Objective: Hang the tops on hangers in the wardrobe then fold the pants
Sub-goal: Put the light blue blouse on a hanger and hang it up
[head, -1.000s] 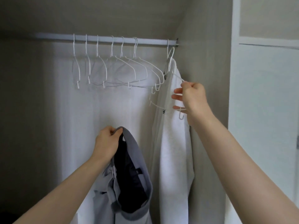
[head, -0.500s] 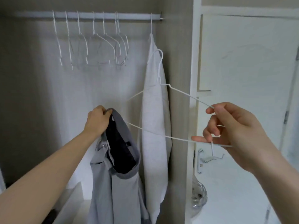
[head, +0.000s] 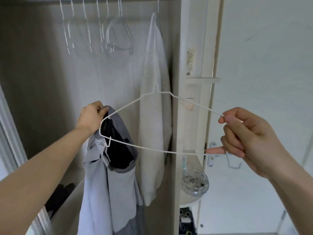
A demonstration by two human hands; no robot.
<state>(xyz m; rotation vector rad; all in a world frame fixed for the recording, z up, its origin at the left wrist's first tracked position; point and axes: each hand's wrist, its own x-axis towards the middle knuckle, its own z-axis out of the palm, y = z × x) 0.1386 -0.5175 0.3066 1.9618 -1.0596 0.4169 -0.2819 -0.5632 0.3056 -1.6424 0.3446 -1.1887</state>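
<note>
My left hand [head: 91, 117] grips the collar of a grey top [head: 108, 187] with a dark lining, which hangs down in front of the wardrobe. My right hand [head: 245, 141] pinches the right end of a white wire hanger [head: 152, 150], held level at chest height. The hanger's left end lies over the grey top's neck opening, just right of my left hand. A white top [head: 155, 116] hangs on a hanger at the right end of the wardrobe rail. Several empty white hangers [head: 101, 31] hang further left.
The wardrobe's side panel [head: 176, 99] stands between the hanging space and a white door [head: 262, 65] with a metal handle [head: 211, 155]. A glass bowl [head: 194, 184] sits on a small rounded shelf below. Dark items [head: 59, 195] lie low inside the wardrobe at left.
My right hand took the hanger off the rail and brought it down and right. Its left end now reaches the grey top's collar. The view has tilted downward.
</note>
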